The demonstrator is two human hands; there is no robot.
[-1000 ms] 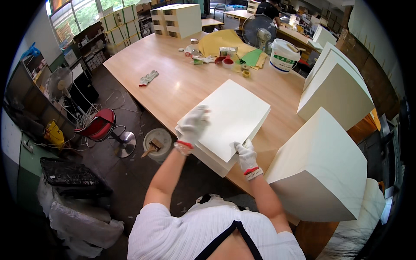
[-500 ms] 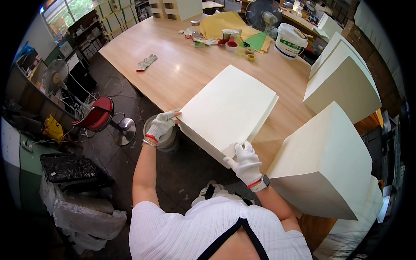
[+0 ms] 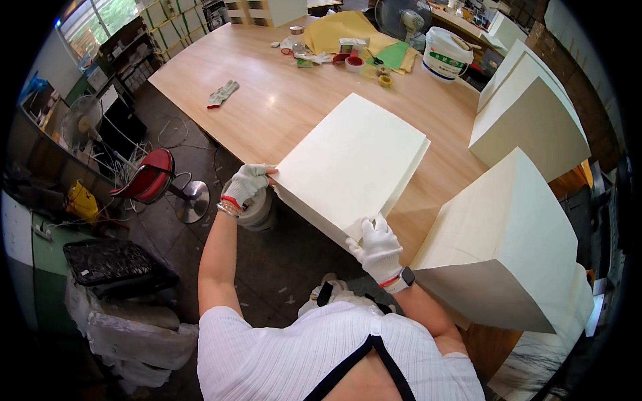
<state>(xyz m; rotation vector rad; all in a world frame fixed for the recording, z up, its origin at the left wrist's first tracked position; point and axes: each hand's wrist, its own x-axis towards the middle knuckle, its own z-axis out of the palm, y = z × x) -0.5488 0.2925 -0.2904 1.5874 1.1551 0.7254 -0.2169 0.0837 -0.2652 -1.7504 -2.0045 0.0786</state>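
A white box (image 3: pixel 351 164) with flat sides and a thin lip along its right side lies on the wooden table (image 3: pixel 180 77), at the near edge. My left hand (image 3: pixel 248 185), in a white knit glove with bare fingertips, grips its left corner. At the near right corner, my right hand (image 3: pixel 378 246), gloved too, has its thumb against the front side and its fingers bent over the edge. The undersides of the box and of the fingers are hidden.
Large white boxes (image 3: pixel 498 234) stand close on the right. A loose glove (image 3: pixel 223 94) lies at the table's left; tape rolls (image 3: pixel 354 63), yellow sheets (image 3: pixel 344 32) and a white bucket (image 3: pixel 446 55) are at the back. A red chair (image 3: pixel 152 175) and a pail (image 3: pixel 257 212) stand on the floor.
The whole view has shifted slightly. Both hands remain at the same corners of the white box, with no clear change of grip.
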